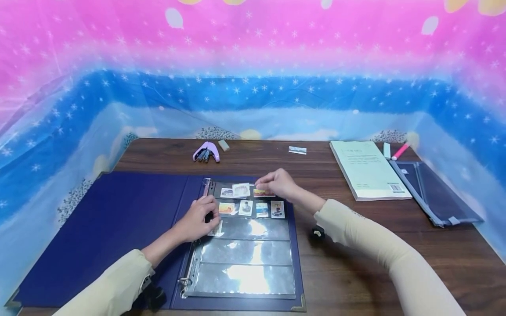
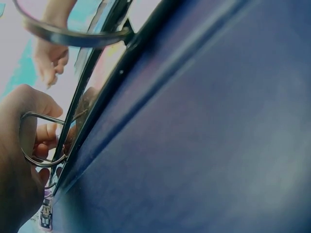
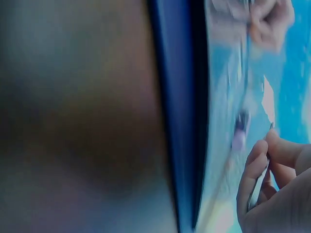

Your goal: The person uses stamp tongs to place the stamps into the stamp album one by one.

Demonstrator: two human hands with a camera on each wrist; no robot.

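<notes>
A blue ring binder [image 1: 118,219] lies spread on the table, its clear pocket page [image 1: 245,252] on the right side. Several stamps, such as a portrait one [image 1: 246,208] and an orange one [image 1: 227,208], sit in the upper two rows. My right hand [image 1: 278,183] holds thin metal tweezers [image 3: 257,189] above the top row. At their tip is a pale stamp [image 1: 241,190], tilted over its neighbours. My left hand [image 1: 199,218] is at the page's left edge by the rings, pinching a whitish stamp [image 1: 217,228] partly hidden by its fingers.
At the back lie a lilac hole punch or stapler-like tool [image 1: 206,152], an eraser-like block [image 1: 223,145] and a small paper strip [image 1: 297,150]. To the right are a pale green book [image 1: 367,171], a pink marker [image 1: 400,151] and a dark zip pouch [image 1: 435,188].
</notes>
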